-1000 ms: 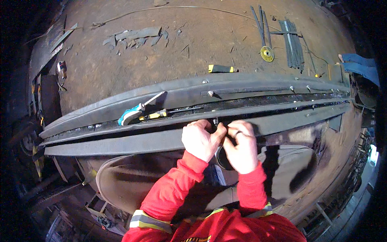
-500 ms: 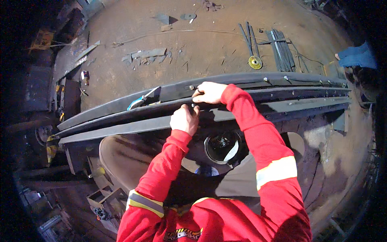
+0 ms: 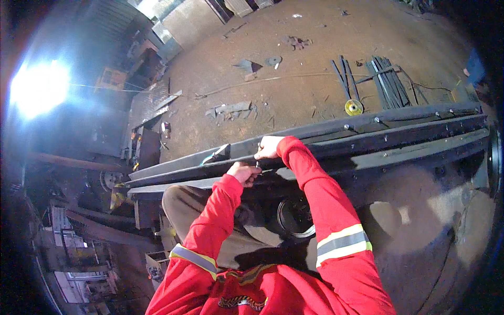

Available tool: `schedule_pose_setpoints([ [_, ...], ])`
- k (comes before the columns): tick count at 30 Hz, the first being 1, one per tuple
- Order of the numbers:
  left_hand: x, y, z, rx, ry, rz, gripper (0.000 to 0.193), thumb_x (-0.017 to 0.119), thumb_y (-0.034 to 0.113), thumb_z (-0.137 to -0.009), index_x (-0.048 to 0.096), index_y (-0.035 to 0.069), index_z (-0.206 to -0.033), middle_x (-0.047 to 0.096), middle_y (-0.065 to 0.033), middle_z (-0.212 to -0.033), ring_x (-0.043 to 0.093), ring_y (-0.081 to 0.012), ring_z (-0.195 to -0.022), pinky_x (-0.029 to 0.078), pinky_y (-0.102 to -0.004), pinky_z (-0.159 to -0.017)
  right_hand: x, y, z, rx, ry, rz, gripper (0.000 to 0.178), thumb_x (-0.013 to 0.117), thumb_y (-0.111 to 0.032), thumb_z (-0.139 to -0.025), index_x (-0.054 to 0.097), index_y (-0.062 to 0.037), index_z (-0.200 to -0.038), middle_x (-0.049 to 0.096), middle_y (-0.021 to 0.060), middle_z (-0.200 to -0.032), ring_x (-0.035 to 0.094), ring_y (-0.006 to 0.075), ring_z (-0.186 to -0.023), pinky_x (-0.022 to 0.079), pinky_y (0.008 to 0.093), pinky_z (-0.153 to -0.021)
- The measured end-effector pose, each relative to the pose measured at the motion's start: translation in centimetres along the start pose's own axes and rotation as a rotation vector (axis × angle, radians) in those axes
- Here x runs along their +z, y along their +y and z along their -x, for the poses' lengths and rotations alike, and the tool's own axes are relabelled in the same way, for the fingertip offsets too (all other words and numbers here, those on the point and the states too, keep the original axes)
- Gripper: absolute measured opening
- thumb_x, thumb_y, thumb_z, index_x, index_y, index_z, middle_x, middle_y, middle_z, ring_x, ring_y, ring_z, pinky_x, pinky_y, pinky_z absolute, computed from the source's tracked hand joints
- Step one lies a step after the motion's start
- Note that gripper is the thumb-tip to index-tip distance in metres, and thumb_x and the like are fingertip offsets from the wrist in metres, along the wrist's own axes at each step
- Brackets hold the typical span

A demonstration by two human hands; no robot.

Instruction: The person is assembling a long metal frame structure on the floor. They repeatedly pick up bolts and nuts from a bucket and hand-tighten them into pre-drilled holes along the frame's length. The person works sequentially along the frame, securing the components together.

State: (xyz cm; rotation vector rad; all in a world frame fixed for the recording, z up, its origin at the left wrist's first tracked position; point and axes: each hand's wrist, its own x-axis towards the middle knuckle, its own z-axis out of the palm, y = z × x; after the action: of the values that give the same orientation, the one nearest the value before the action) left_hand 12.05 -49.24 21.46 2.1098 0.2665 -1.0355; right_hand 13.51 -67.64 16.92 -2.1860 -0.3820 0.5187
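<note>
Long dark metal bars [image 3: 315,131] run side by side across my front, with small bolts [image 3: 347,127] standing along their right part. At the middle of the bars, the closed fingers of my left hand [image 3: 242,172] grip a small upright bolt [image 3: 258,164]. Just above it, my right hand [image 3: 269,147] is closed in a pinch over the bars. What its fingertips hold is too small to make out. To the left of my hands, a teal-handled tool [image 3: 209,158] lies on the bars.
A round dark container [image 3: 282,218] stands between my legs below the bars. Beyond them, a yellow disc [image 3: 354,107], a bundle of dark strips [image 3: 387,81] and scraps [image 3: 231,109] lie on the brown floor. A bright light [image 3: 39,89] glares at far left.
The view has swung left, so the bars appear lower and more slanted. My hands have come closer together, and a bolt now shows upright at my left fingertips.
</note>
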Motion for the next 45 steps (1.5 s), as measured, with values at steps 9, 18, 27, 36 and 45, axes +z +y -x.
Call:
schedule_pose_setpoints([
  [9,1.0,-0.1,1.9,0.178,-0.044,0.030,0.023,0.070,0.020,-0.084,0.062,-0.002,-0.087,0.056,-0.0055,-0.066,0.047,-0.0117,-0.043,0.035,-0.0283,-0.036,-0.8,0.2,0.7,0.006,-0.054,-0.002,0.049,0.066,-0.048,-0.080,0.070,-0.0053,-0.105,0.069,0.0160,-0.103,0.065,0.0280,-0.094,0.047,0.0392,-0.085],
  [18,0.0,-1.4,0.9,0.105,-0.080,0.199,0.021,0.071,0.020,-0.084,0.065,0.001,-0.093,0.067,-0.0082,-0.084,0.048,-0.0110,-0.049,0.035,-0.0247,-0.041,-0.6,-0.2,0.6,0.020,-0.020,-0.003,0.049,0.067,-0.048,-0.079,0.071,-0.0051,-0.102,0.069,0.0151,-0.102,0.065,0.0273,-0.092,0.048,0.0394,-0.082],
  [27,1.4,-1.2,2.0,0.083,-0.001,0.203,0.025,0.066,0.022,-0.087,0.062,0.002,-0.102,0.066,-0.0090,-0.091,0.058,-0.0148,-0.059,0.047,-0.0269,-0.053,0.0,0.0,0.1,0.112,0.016,0.001,0.054,0.063,-0.051,-0.079,0.070,-0.0035,-0.104,0.068,0.0174,-0.104,0.065,0.0291,-0.094,0.049,0.0403,-0.082],
  [36,2.4,-1.5,0.9,0.218,0.200,0.101,0.021,0.073,0.017,-0.078,0.066,-0.003,-0.078,0.066,-0.0098,-0.070,0.052,-0.0115,-0.045,0.040,-0.0254,-0.040,0.3,0.5,-0.6,0.081,0.040,0.044,0.058,0.062,-0.053,-0.079,0.069,-0.0003,-0.100,0.068,0.0204,-0.101,0.065,0.0334,-0.093,0.048,0.0414,-0.082],
  [45,3.9,0.2,1.2,0.233,0.507,-0.368,0.028,0.080,0.024,-0.066,0.066,0.000,-0.072,0.065,-0.0088,-0.062,0.060,-0.0158,-0.050,0.048,-0.0296,-0.048,0.2,0.2,-0.7,0.090,0.036,0.041,0.057,0.061,-0.051,-0.078,0.069,0.0010,-0.100,0.067,0.0223,-0.100,0.064,0.0361,-0.094,0.048,0.0424,-0.083],
])
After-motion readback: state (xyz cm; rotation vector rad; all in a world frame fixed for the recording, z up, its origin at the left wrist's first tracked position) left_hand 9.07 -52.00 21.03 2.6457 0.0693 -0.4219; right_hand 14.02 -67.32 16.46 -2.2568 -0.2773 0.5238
